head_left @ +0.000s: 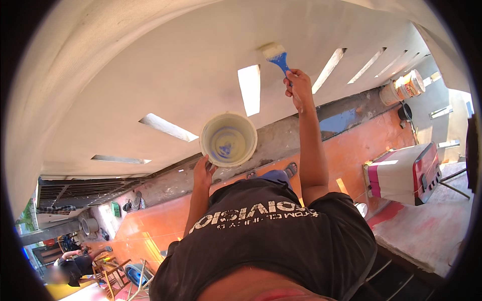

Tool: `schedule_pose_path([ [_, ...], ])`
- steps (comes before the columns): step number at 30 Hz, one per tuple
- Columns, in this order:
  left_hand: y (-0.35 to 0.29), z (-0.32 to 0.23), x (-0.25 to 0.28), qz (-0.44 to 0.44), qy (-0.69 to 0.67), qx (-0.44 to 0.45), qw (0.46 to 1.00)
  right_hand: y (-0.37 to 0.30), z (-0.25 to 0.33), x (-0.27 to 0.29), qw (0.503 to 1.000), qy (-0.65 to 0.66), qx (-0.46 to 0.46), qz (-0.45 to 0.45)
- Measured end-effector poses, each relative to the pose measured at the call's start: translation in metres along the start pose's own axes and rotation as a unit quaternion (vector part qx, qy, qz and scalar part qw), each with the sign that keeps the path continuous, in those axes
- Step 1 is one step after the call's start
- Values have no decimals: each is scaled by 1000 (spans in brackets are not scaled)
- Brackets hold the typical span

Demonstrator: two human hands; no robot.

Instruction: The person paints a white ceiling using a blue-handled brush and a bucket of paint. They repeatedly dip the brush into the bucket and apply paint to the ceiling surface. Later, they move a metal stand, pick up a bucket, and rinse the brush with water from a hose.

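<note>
My right hand (pixel 300 91) is closed round the blue handle of a wide paintbrush (pixel 279 59). Its pale bristles touch the cream wall (pixel 201 65), just above and to the right of a narrow slot. Lower and to the left, my left hand (pixel 203 174) grips the near rim of a pale round bucket (pixel 205 145), with the thumb along its outside. Inside the bucket are whitish residue and a blue patch at the bottom; how much liquid it holds I cannot tell.
Several slanted slots (pixel 249 90) pierce the wall. An orange floor (pixel 346 143) runs along its foot. To the right stand stacked paint buckets (pixel 401 88) and a white-and-red box (pixel 399 173). At the lower left, a person (pixel 75 266) is near wooden chairs (pixel 110 276).
</note>
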State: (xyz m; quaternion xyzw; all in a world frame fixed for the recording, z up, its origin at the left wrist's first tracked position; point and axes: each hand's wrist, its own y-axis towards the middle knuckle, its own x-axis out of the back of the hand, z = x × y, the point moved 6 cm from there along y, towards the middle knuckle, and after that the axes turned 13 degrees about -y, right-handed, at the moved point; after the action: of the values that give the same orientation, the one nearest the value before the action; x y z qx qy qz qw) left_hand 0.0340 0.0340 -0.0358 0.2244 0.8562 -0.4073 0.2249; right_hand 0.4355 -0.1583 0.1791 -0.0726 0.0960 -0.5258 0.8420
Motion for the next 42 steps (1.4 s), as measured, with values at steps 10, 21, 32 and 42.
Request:
schedule_pose_path([
  [10, -31, -14, -12, -84, 57, -19, 995, 87, -96, 22, 979, 161, 108, 57],
  [21, -47, -11, -9, -129, 108, 0, 986, 115, -431, 71, 934, -149, -262, -191],
  [32, -22, 16, -72, -18, 121, 28, 992, 21, -71, 97, 965, 232, 105, -65],
  [42, -19, 78, -202, 123, 192, 1, 974, -159, -9, 235, 977, -209, -27, 25],
])
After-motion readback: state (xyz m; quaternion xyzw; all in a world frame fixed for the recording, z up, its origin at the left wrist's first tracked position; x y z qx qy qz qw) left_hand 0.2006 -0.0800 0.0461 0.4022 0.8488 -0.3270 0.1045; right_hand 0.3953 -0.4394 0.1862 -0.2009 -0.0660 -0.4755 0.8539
